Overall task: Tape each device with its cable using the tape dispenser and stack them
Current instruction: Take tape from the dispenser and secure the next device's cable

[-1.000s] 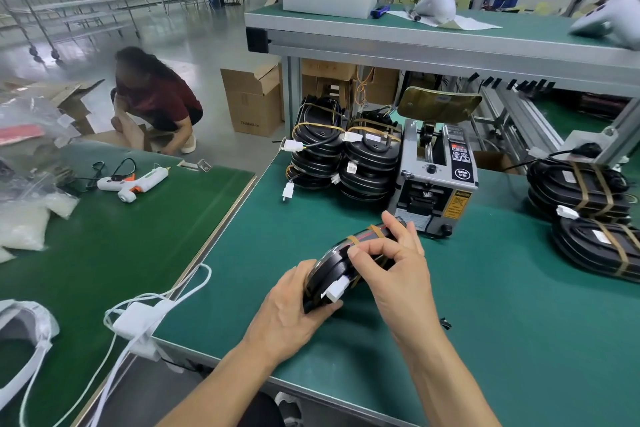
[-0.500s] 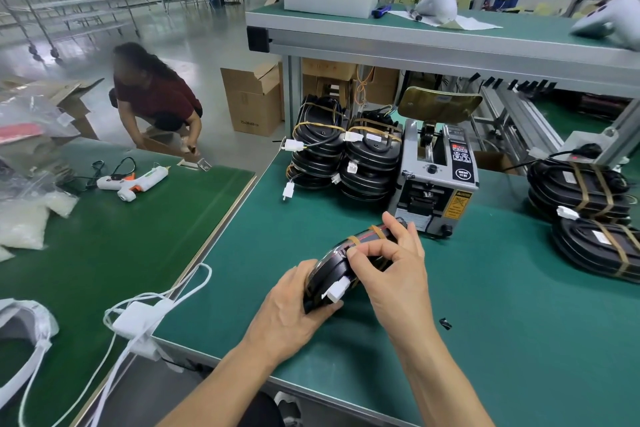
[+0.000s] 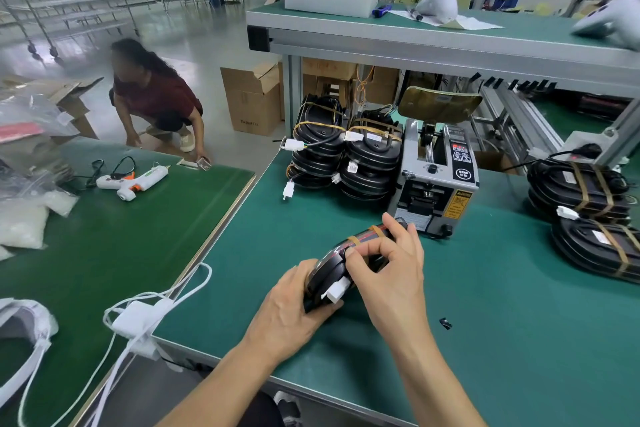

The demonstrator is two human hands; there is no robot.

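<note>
While both hands' fingers grip one device (image 3: 332, 263), two stacks (image 3: 346, 152) stand behind.

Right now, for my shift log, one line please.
step: taping | left hand: grips black device | right hand: pinches tape | tape dispenser: behind

I hold a black device (image 3: 332, 263) tilted on edge above the green table, two tape bands round it, white plug (image 3: 335, 290) dangling, near the grey tape dispenser (image 3: 434, 180).

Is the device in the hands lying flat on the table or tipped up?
Tipped up: the device rises on edge, gripped by left hand and right hand.
</note>
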